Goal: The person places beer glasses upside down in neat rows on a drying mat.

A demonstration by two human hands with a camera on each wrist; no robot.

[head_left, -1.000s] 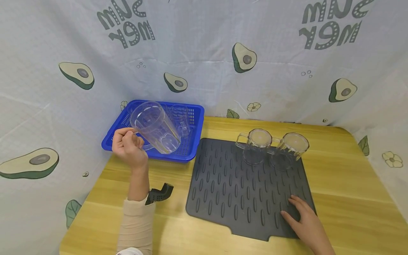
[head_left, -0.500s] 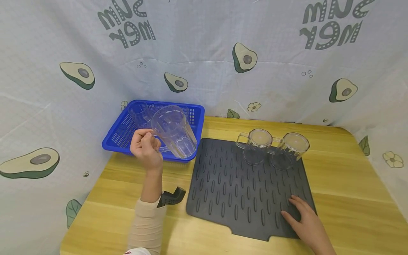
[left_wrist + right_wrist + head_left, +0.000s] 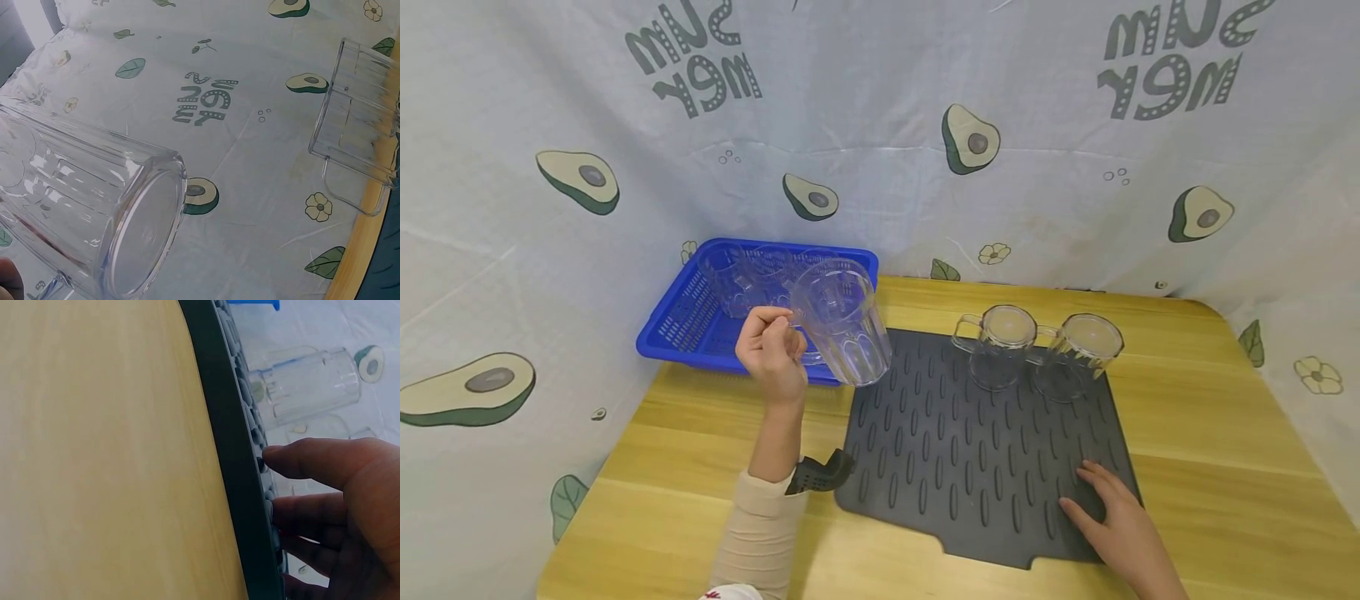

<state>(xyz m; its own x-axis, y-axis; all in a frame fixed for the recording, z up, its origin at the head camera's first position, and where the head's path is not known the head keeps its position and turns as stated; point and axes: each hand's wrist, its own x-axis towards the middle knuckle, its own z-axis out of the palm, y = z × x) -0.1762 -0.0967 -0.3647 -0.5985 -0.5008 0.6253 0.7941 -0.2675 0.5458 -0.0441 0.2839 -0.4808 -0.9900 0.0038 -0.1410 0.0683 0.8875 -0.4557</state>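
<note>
My left hand (image 3: 772,350) grips the handle of a clear mug (image 3: 844,325). It is tilted, rim toward the upper left and base toward the lower right, and overlaps the blue basket's front right corner and the mat's back left corner. In the left wrist view the mug's thick base (image 3: 147,234) fills the lower left, and only a fingertip (image 3: 9,278) shows. My right hand (image 3: 1116,525) rests with spread fingers on the front right part of the dark ribbed mat (image 3: 955,467). Two clear mugs, one left (image 3: 1003,342) and one right (image 3: 1078,358), stand bottom up at its back.
Several clear mugs (image 3: 730,279) sit in the blue basket (image 3: 681,333) at the back left of the wooden table (image 3: 647,500). A printed curtain (image 3: 880,125) hangs behind the table. A black wrist mount (image 3: 823,473) juts from my left sleeve.
My left hand has carried the clear mug rightward and slightly toward me, from over the basket to its right edge and the mat's corner. The right hand has stayed in place.
</note>
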